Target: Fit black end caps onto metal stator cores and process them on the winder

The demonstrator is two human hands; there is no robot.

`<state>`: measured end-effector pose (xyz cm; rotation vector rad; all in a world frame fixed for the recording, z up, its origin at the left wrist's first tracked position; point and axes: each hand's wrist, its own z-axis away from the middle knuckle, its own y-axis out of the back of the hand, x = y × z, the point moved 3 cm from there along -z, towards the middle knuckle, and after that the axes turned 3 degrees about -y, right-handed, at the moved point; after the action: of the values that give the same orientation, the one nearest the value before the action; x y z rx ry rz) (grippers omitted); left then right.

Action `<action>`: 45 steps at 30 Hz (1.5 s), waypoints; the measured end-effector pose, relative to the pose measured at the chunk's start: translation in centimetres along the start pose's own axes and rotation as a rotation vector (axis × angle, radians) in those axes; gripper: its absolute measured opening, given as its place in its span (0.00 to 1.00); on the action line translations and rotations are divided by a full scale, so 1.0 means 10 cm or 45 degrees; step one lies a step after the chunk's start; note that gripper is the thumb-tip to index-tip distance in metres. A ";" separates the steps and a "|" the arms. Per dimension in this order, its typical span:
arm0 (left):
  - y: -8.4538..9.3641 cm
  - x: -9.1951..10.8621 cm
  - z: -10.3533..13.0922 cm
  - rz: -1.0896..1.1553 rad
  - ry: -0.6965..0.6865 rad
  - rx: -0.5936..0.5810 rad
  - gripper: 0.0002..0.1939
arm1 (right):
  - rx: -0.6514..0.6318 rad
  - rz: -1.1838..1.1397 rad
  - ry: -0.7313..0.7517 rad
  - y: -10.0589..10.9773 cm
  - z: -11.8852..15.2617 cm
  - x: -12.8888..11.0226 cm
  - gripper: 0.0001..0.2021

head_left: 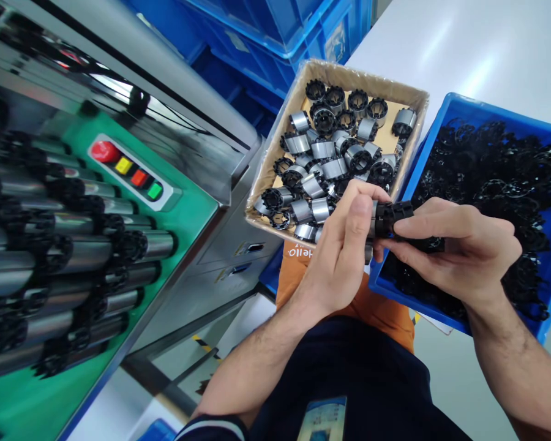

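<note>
My left hand (349,245) is wrapped round a silver metal ring core, mostly hidden by the fingers. Thumb and fingers of my right hand (454,245) pinch a black plastic toothed ring (395,214) against the end of that core. Both hands meet over the gap between a cardboard box (262,205) and a blue bin (429,131). In the box lie many metal cores (334,168) with black toothed ends. Loose black plastic rings (496,184) fill the blue bin.
On the left, a green machine top (197,214) carries rows of cores (87,251) and a button panel (131,173) with a red knob. Blue crates (275,37) are stacked behind the box. A white table (422,37) lies at the upper right.
</note>
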<state>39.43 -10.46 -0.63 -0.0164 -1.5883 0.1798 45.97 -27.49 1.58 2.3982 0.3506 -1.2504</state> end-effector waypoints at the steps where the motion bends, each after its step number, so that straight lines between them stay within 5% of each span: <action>1: -0.01 0.01 0.00 0.010 0.000 -0.017 0.27 | -0.019 0.010 0.041 0.00 0.00 0.00 0.21; 10: 0.04 0.01 0.07 0.186 0.307 -0.071 0.31 | -0.052 0.002 0.139 -0.06 0.03 0.02 0.22; 19: 0.10 0.12 0.11 0.025 0.051 -0.009 0.31 | 0.126 -0.251 -0.169 -0.05 0.07 0.04 0.34; 24: 0.22 0.01 0.04 0.121 0.028 0.206 0.37 | 0.158 -0.260 -0.213 0.04 -0.02 0.05 0.16; 29: 0.16 -0.06 -0.01 0.210 0.045 0.245 0.34 | -0.032 -0.163 -0.289 0.02 0.01 0.08 0.14; 38: 0.17 -0.07 -0.05 0.099 -0.001 0.376 0.39 | -0.055 -0.344 -0.290 -0.02 0.04 0.10 0.06; 45: 0.13 0.04 0.01 0.292 0.222 0.125 0.29 | -0.095 -0.513 -0.447 -0.01 -0.01 0.06 0.12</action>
<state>39.16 -9.11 -0.39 -0.1349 -1.4003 0.4237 46.31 -27.35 1.11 2.0513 0.7799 -1.7630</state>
